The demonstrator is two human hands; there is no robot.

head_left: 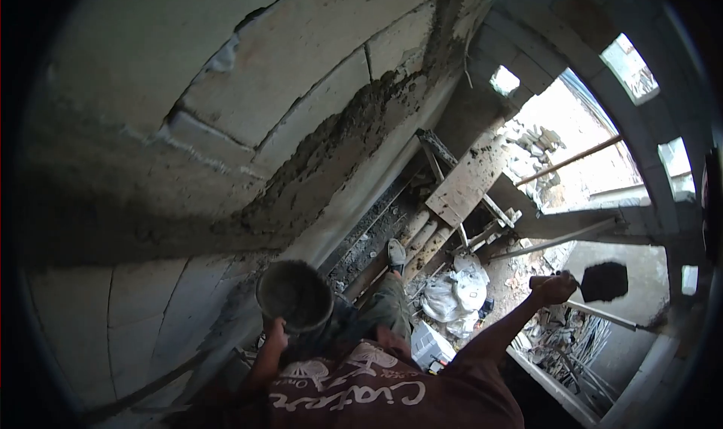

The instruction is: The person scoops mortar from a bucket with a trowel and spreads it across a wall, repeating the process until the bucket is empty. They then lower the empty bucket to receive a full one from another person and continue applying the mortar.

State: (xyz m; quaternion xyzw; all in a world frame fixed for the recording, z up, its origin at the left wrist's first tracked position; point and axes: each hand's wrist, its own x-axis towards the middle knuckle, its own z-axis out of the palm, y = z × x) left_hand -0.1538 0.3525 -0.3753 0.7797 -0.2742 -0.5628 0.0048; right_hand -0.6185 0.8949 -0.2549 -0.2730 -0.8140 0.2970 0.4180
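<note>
My left hand (pixel 276 334) is closed on the near rim of a round dark bucket (pixel 295 295), held beside the block wall at the lower left. Grey residue shows inside the bucket. At the right, my right hand (pixel 556 288) grips the handle of a trowel (pixel 604 281), its wide dark blade pointing away to the right. The block wall (pixel 301 128) bears a rough strip of wet-looking mortar (pixel 331 147) running diagonally. Neither the trowel nor the bucket touches that strip.
Below, my shoe (pixel 396 254) rests on round poles (pixel 428 241). A wooden board (pixel 468 188) lies beyond them on a frame. White sacks (pixel 458 290), a pale box (pixel 431 346) and scrap strips (pixel 576 342) lie lower down. A bar (pixel 568 160) crosses the bright opening.
</note>
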